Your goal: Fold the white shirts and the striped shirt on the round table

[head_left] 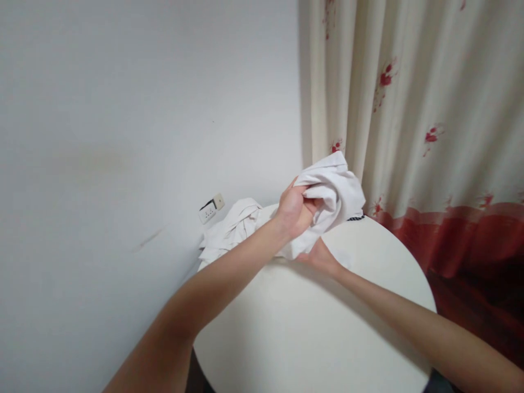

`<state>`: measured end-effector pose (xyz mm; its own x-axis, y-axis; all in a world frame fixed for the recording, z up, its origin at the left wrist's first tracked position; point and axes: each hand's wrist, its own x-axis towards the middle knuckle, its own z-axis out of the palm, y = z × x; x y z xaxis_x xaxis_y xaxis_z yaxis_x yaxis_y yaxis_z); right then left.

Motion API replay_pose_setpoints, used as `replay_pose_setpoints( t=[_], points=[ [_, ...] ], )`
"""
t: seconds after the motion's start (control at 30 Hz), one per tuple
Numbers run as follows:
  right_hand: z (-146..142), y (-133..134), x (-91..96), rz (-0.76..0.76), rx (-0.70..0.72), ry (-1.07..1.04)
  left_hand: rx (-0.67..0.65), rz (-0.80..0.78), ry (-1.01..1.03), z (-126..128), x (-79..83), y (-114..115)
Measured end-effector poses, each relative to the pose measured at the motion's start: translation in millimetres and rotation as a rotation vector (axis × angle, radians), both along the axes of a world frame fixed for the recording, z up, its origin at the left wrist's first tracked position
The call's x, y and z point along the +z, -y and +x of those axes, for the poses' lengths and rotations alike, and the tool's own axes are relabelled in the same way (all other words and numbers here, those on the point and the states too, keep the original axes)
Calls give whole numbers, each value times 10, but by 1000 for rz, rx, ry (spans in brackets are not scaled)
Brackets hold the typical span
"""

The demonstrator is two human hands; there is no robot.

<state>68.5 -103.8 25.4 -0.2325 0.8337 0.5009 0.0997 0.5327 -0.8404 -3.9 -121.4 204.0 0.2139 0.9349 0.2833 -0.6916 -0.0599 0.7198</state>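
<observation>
The left hand [295, 210] clutches white cloth [341, 191] over the worktop [311, 327]; the right hand's [321, 256] grip, hidden beneath, I cannot tell.

Bare hands [295, 212] and slim bare forearms [241, 262]; dark patches [198, 377] below, perhaps clothing.

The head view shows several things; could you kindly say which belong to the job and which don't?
Apparently in use:
- white cloth, in left hand, right hand at its lower edge
- possibly heaped cloth
- white table

Just there:
- curtain
- wall socket
</observation>
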Motion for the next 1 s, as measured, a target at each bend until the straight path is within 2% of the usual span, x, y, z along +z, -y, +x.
replay_pose_setpoints(
  t=[0.07,0.13,0.2,0.27,0.33,0.4,0.47,0.5,0.53,0.63,0.67,0.7,0.77,0.83,0.9,1.0],
  points=[
    [-236,-71,39,-42,-47,-179,-19,14,49,93,180,-46],
    [-349,-113,44,-129,-69,-357,35,42,83,-5,336,-177],
    [-329,-151,41,-209,-92,-456,156,70,97,-307,404,-369],
    [-196,-203,68,-247,-130,-482,309,71,66,-750,316,-566],
    [-6,-268,147,-229,-183,-474,451,1,-88,-1216,52,-705],
    [171,-329,268,-179,-229,-469,592,-114,-435,-1587,-331,-748],
    [270,-367,404,-118,-240,-461,746,-76,-806,-1775,-729,-690],
    [277,-376,468,-89,-226,-443,731,26,-928,-1791,-905,-632],
    [255,-379,526,-64,-202,-413,656,158,-1000,-1756,-1055,-561],
    [59,-350,664,-14,-118,-304,304,515,-1035,-1435,-1347,-359],
    [-24,-331,698,-4,-108,-279,272,573,-1012,-1302,-1400,-320],
    [-101,-309,727,7,-113,-260,315,590,-962,-1181,-1436,-305],
    [-204,-266,768,42,-155,-213,444,565,-856,-1036,-1453,-346],
    [-215,-249,776,88,-215,-163,571,502,-773,-1076,-1378,-474],
    [-140,-279,738,122,-265,-125,706,429,-737,-1320,-1179,-673],
    [49,-422,600,78,-306,-61,915,336,-801,-1962,-690,-1074]
  ],
)
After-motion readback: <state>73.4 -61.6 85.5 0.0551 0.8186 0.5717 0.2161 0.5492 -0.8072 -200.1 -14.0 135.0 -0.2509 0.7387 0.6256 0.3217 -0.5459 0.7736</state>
